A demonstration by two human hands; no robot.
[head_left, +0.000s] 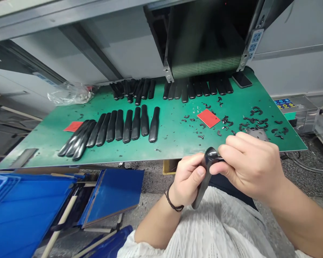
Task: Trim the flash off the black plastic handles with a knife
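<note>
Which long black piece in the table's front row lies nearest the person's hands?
The right-end piece, closest to the left hand; every other piece in that row lies further left.

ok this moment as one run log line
left hand: holding black handle-shaped piece | right hand: pinching at its rounded end | green table: similar black pieces, red squares, curved scraps, smartphone
</note>
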